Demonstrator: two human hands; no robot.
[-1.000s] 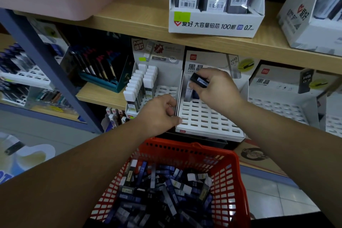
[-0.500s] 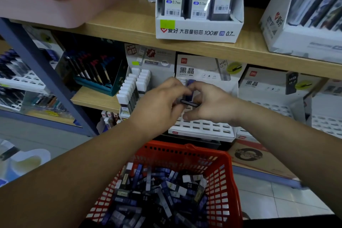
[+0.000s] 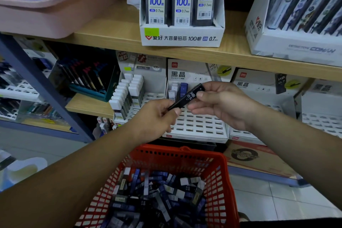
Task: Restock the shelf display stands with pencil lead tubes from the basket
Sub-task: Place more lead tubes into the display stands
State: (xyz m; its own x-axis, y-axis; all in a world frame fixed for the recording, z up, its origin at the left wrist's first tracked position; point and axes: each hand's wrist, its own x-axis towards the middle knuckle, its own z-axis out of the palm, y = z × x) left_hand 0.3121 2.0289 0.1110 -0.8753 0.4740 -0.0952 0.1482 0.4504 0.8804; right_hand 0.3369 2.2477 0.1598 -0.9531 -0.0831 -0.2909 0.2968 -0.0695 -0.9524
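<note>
Head view: black HB 0.5 tube (image 3: 187, 97) pinched at both ends, left hand (image 3: 157, 116) low end, right hand (image 3: 220, 103) upper. Long axis tilted up-right. Slotted stand (image 3: 199, 126) directly behind; right hand probably nearer. Basket (image 3: 224, 181) below.

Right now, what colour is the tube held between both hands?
The tube is black with white lettering; head view.
</note>
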